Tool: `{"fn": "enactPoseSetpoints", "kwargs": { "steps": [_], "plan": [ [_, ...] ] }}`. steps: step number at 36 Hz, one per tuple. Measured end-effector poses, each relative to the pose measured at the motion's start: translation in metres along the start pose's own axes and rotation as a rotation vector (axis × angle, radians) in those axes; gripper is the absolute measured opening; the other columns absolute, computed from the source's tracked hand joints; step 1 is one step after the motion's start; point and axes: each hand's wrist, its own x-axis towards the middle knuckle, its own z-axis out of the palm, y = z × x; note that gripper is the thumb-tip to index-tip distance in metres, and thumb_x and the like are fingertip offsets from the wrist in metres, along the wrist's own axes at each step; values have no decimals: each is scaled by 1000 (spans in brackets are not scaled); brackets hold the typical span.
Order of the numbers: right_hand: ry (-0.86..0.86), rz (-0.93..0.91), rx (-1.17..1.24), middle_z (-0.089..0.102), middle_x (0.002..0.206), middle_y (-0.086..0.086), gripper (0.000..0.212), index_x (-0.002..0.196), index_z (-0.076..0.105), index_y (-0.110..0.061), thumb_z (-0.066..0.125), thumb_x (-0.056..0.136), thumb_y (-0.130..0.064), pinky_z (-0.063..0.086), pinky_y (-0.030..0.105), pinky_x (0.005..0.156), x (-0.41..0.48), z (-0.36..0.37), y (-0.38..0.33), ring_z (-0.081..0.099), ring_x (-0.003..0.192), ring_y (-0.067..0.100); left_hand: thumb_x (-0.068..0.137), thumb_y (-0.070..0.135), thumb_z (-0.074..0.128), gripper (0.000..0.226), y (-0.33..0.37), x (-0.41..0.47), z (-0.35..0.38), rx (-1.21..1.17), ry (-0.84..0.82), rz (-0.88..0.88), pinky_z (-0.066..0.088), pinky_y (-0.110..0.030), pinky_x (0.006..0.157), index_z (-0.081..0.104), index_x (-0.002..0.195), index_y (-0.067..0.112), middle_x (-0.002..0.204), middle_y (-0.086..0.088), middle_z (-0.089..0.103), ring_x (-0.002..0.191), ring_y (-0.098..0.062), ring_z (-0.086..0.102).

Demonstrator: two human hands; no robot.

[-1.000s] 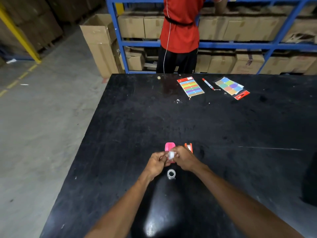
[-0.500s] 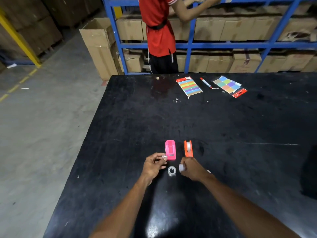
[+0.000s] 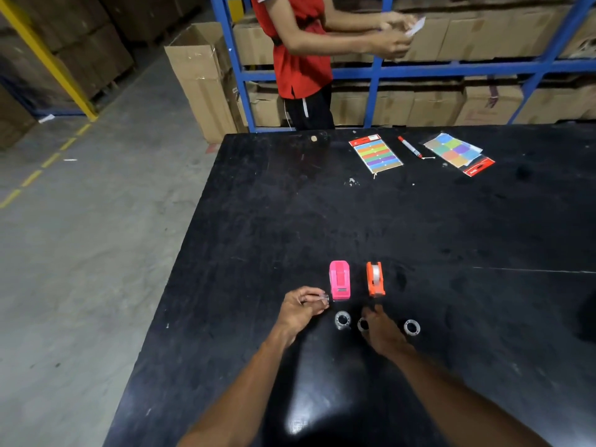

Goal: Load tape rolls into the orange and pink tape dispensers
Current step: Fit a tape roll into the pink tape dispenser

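An open-topped cardboard box (image 3: 201, 79) stands on the grey concrete floor (image 3: 80, 237) off the far left corner of the tabletop (image 3: 419, 237); its inside is not visible. The tabletop is a black, scuffed, slightly glossy slab whose left edge runs diagonally toward the viewer, with bare floor all along it.

The left hand (image 3: 300, 309) is curled, its fingertips pinching a small clear piece (image 3: 322, 297) just left of the pink tape dispenser (image 3: 339, 280); what the piece is cannot be told. The pink dispenser is a smooth, rounded plastic block standing upright, and its slot looks empty of tape. Just in front of it a clear tape roll (image 3: 342, 320) lies flat, a small glossy ring.

The right hand (image 3: 382, 330) rests fingers-down on the tabletop, touching a second tape roll (image 3: 362, 324) at its left side; whether it grips the roll cannot be told. Just beyond its fingertips stands the orange tape dispenser (image 3: 375, 279), narrower than the pink one, with a clear roll seated in it. A third tape roll (image 3: 412, 327) lies flat just right of the hand.

Wide bare tabletop stretches beyond and to the right. Along the far edge lie a striped coloured label sheet (image 3: 376, 153), a red-capped marker (image 3: 409, 146) and a pack of coloured squares (image 3: 458, 153). Behind stands a person in a red shirt (image 3: 300, 53) before blue metal shelving (image 3: 451, 71) stacked with cardboard cartons.
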Motion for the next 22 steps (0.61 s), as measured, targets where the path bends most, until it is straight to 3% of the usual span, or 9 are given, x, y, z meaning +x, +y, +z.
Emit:
{"fn": "enactPoseSetpoints", "kwargs": {
  "steps": [4, 6, 9, 13, 17, 22],
  "plan": [
    [-7, 27, -18, 42, 134, 12, 49, 128, 49, -13, 67, 83, -14, 49, 41, 91, 6, 7, 5, 59, 110, 35, 81, -10, 71, 20, -2, 6, -8, 6, 16, -29, 60, -21, 74, 70, 99, -2, 78, -6, 75, 70, -12, 74],
    [55, 7, -124, 45, 134, 10, 63, 133, 49, -15, 74, 77, -29, 46, 42, 95, 9, 11, 4, 52, 117, 33, 82, -11, 69, 17, -3, 9, -11, -5, 20, -43, 60, -19, 71, 70, 97, -1, 77, -6, 74, 69, -11, 74],
    [172, -79, -258, 55, 125, 5, 73, 127, 57, -21, 79, 63, -48, 43, 43, 89, 13, 14, -6, 52, 113, 30, 85, -8, 68, 15, -6, 15, -13, -28, 21, -70, 60, -19, 71, 70, 96, 1, 79, -9, 74, 68, -11, 74],
    [179, -177, -323, 58, 114, -1, 69, 125, 58, -29, 76, 62, -52, 40, 42, 85, 21, 19, -17, 54, 105, 25, 86, -4, 68, 19, -8, 22, -10, -41, -1, -121, 60, -20, 73, 69, 105, -3, 79, -5, 76, 71, -12, 75],
    [131, -182, -360, 60, 117, 1, 52, 127, 59, -28, 68, 76, -37, 37, 44, 91, 26, 24, -22, 52, 110, 27, 86, -3, 69, 21, -8, 21, -8, -43, -47, -130, 60, -22, 76, 68, 107, -2, 86, -8, 76, 76, -14, 75],
    [154, -146, -97, 65, 113, -7, 38, 113, 60, -32, 61, 75, -39, 39, 40, 89, 32, 14, -31, 58, 111, 22, 86, 1, 70, 19, -2, 19, -20, -1, -50, -111, 56, -16, 67, 71, 104, 9, 89, -4, 77, 77, -10, 74]
  ]
}}
